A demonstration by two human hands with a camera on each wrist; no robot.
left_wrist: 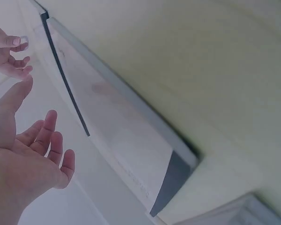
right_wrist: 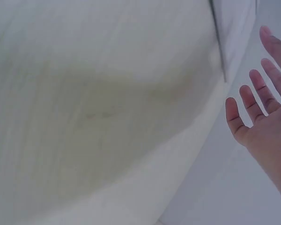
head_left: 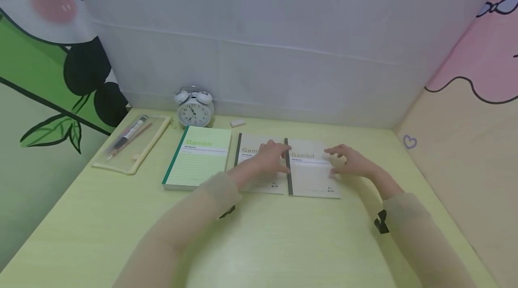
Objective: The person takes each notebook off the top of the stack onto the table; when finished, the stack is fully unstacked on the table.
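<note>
Three notebooks lie in a row on the table in the head view: a green notebook [head_left: 199, 155] at left, a grey-white middle notebook [head_left: 263, 186] and a grey-white right notebook [head_left: 309, 177], each with a dark spine. My left hand [head_left: 269, 158] is over the middle notebook, hiding part of its cover, with its fingertips by the right notebook's spine. By that notebook's right edge is my right hand [head_left: 354, 162]. The left wrist view shows the left fingers [left_wrist: 46, 136] spread and holding nothing. Likewise, the right fingers [right_wrist: 257, 91] are spread in the right wrist view.
A white twin-bell alarm clock [head_left: 195, 110] stands behind the green notebook. Left of it lies a clear pencil pouch [head_left: 135, 162] with a marker [head_left: 131, 131] and a thinner pen inside. A small pale eraser-like block [head_left: 238, 123] lies near the back wall.
</note>
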